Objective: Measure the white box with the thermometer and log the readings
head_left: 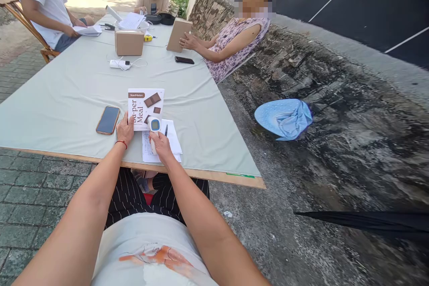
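Observation:
My left hand [125,130] grips the left edge of a white and brown box [152,103] printed "NutriMotion", held upright on the table. In my right hand [161,145] is a white infrared thermometer [154,126] with a blue-ringed screen, in front of the box's lower right corner. Printed sheets [172,140] lie under my right hand, with a pen [166,130] on them. Left of my left hand rests a smartphone [107,120] with an orange-brown case.
A cloth-covered table [67,98] spreads ahead, its wooden edge near me. Farther off are a cardboard box [129,43], a white device with a cord [119,64] and a dark phone [184,60]. Three people sit around; one at right holds a brown box [179,35]. A blue hat [283,118] lies right.

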Demonstrator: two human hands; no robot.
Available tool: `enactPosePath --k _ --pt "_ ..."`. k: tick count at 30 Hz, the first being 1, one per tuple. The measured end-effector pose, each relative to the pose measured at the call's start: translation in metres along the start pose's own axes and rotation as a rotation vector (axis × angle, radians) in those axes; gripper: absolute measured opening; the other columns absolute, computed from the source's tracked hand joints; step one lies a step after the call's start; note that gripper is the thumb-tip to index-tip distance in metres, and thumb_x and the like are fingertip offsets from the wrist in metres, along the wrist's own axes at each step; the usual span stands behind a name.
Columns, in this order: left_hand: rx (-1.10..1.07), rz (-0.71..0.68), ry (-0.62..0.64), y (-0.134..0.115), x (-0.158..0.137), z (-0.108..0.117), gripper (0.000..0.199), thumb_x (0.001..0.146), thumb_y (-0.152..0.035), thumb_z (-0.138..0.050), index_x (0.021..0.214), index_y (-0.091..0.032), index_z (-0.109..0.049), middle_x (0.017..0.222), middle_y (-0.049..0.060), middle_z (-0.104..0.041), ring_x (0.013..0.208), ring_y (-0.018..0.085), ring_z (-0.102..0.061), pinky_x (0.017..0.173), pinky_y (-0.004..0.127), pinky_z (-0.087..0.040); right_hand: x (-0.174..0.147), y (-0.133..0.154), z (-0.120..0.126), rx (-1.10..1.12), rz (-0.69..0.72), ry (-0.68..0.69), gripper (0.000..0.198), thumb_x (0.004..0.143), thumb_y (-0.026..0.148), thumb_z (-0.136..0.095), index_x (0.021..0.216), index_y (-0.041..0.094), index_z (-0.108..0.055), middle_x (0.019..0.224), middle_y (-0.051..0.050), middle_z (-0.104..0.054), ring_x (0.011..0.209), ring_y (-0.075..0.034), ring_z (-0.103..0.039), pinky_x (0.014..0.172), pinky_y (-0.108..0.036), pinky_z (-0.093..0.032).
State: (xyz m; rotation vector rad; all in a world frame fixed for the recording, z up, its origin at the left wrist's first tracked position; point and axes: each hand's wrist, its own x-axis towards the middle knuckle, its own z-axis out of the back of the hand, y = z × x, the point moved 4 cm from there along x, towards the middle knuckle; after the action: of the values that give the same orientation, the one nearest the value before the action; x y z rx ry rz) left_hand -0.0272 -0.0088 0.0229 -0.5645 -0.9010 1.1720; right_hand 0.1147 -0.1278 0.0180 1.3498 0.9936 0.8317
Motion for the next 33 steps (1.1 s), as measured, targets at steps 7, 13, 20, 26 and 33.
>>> enactPosePath --k 7,13,20,26,33 --pt "-0.050 -0.015 0.016 -0.004 -0.001 0.002 0.051 0.097 -0.054 -0.043 0.139 -0.027 -0.052 0.127 0.007 -0.068 0.117 0.027 -0.062 0.101 0.040 -0.043 -0.003 0.002 -0.002 0.079 -0.043 0.043 0.046 0.067 0.067 -0.064 0.071 0.023 -0.052 0.061 0.004 -0.049 0.059 -0.012 -0.041 0.057 -0.027 -0.036" --pt "-0.067 0.001 0.023 -0.005 -0.003 0.004 0.060 0.088 -0.057 -0.060 0.136 -0.021 -0.052 0.123 0.011 -0.068 0.118 0.029 -0.061 0.102 0.041 -0.043 -0.006 0.005 -0.003 0.044 -0.001 0.040 0.048 0.065 0.066 -0.066 0.075 0.020 -0.057 0.064 0.004 -0.052 0.067 -0.013 -0.045 0.063 -0.026 -0.039" --pt "-0.036 0.022 0.012 -0.006 -0.004 0.005 0.059 0.088 -0.056 -0.059 0.133 -0.019 -0.052 0.126 0.014 -0.066 0.121 0.032 -0.059 0.104 0.045 -0.041 -0.027 0.019 0.006 0.040 -0.002 0.002 0.045 0.066 0.064 -0.067 0.068 0.021 -0.054 0.061 0.004 -0.049 0.062 -0.013 -0.041 0.060 -0.027 -0.036" --pt "-0.078 -0.005 0.013 -0.011 -0.003 0.007 0.051 0.089 -0.057 -0.058 0.126 -0.023 -0.057 0.121 0.011 -0.069 0.116 0.029 -0.061 0.100 0.041 -0.043 -0.053 0.034 0.029 -0.006 0.074 -0.050 0.039 0.067 0.058 -0.067 0.076 0.021 -0.062 0.069 0.002 -0.056 0.067 -0.015 -0.045 0.066 -0.028 -0.039" --pt "-0.084 0.004 0.007 -0.015 -0.002 0.011 0.051 0.087 -0.059 -0.057 0.123 -0.023 -0.058 0.115 0.009 -0.071 0.106 0.028 -0.065 0.096 0.039 -0.045 -0.067 0.040 0.051 0.013 0.089 -0.102 0.041 0.069 0.056 -0.065 0.088 0.020 -0.066 0.079 -0.001 -0.063 0.077 -0.018 -0.054 0.070 -0.029 -0.043"
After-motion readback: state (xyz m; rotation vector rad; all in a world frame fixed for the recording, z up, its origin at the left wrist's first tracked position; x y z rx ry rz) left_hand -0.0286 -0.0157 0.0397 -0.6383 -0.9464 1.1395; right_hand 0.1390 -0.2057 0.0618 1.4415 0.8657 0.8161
